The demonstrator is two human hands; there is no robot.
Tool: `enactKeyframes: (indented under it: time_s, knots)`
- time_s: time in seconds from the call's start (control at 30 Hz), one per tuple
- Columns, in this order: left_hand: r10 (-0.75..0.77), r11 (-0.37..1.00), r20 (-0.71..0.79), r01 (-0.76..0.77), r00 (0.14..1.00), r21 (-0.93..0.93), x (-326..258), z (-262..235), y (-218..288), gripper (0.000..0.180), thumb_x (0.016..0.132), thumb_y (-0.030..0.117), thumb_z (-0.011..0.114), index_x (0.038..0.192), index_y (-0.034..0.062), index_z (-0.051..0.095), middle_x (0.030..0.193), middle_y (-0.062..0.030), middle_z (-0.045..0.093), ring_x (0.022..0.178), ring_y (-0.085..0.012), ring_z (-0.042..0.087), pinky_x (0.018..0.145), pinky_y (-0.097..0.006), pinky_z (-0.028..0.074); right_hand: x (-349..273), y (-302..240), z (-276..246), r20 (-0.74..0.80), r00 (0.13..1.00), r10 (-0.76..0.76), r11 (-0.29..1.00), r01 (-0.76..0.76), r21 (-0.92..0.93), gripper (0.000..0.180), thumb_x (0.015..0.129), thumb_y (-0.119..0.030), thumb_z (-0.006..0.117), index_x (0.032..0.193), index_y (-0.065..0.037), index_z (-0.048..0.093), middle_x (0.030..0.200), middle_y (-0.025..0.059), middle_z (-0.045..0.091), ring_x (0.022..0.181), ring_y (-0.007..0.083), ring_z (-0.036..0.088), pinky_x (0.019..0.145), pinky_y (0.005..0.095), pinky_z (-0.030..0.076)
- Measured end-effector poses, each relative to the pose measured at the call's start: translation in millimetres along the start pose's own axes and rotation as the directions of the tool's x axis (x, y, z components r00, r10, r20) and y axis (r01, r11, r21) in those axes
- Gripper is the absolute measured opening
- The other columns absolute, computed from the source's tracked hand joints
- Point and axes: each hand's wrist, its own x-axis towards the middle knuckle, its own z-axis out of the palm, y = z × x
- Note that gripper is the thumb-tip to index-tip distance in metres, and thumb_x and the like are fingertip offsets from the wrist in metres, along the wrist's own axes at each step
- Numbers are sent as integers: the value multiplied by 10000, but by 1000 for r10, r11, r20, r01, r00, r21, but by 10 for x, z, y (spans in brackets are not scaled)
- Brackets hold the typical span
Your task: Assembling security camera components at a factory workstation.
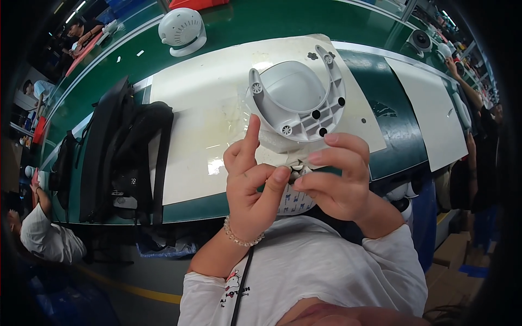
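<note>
In front of me a white plastic device [296, 87] with a rounded body lies on the work mat, its curved, ribbed base facing up. Black round pads [316, 114] sit on that base, beside wheel-shaped recesses. Between my hands, nearer my body, is a white backing sheet [293, 203] with blue print; small dark, shiny bits show at its upper end. My left hand [247, 190] pinches there with the thumb, its index finger pointing up. My right hand [342, 182] is closed at the same spot by thumb and fingertip, other fingers curled above. The fingers partly hide what they pinch.
The cream mat [190, 141] lies on a green bench. A black bag [128, 152] with straps rests at its left. A white fan-like device [182, 30] stands on the far conveyor. Co-workers sit at both sides; a person's arm [468, 89] reaches in at right.
</note>
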Motion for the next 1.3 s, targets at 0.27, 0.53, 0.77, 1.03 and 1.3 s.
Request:
enactKeyframes:
  time_s: [0.27, 0.53, 0.77, 1.03, 1.3]
  knots:
    - [39, 995, -64, -33, 997, 89, 63, 73, -116, 133, 763, 153, 626, 695, 41, 649, 1356, -195, 353, 1021, -273, 392, 921, -335, 283, 281, 162, -64, 42, 987, 153, 987, -154, 41, 100, 707, -83, 658, 767, -91, 578, 1156, 93, 510, 1188, 304, 354, 961, 385, 270]
    - [95, 972, -32, -86, 995, 218, 96, 123, -147, 101, 752, 141, 628, 754, 41, 647, 1362, -195, 343, 999, -275, 409, 912, -327, 293, 431, 210, 23, 240, 942, 233, 967, -198, -159, 112, 823, -176, 572, 790, -69, 579, 1237, 118, 493, 1259, 323, 307, 987, 387, 232]
    - [94, 974, -51, -81, 994, 212, 112, 156, -155, 92, 738, 123, 633, 735, 31, 631, 1359, -197, 346, 987, -274, 422, 897, -325, 308, 371, 192, 68, 199, 955, 221, 967, -188, -171, 89, 798, -166, 594, 785, -80, 615, 1182, 102, 545, 1230, 313, 355, 991, 387, 205]
    - [111, 967, -49, -96, 993, 236, 95, 140, -154, 93, 725, 122, 640, 714, 30, 625, 1346, -202, 363, 986, -284, 426, 894, -325, 308, 144, 165, -9, 171, 976, 137, 919, -61, -390, 206, 760, -246, 612, 937, -155, 664, 1250, 35, 495, 1178, 230, 394, 998, 362, 121]
    - [259, 899, 55, -261, 964, 351, -161, -160, 205, 148, 671, 189, 707, 723, 65, 646, 1271, -201, 455, 974, -288, 449, 851, -328, 352, -103, -203, -123, 285, 857, 430, 842, -495, 216, 340, 702, 16, 652, 1028, -26, 566, 1041, 106, 576, 677, 149, 571, 574, 251, 462]
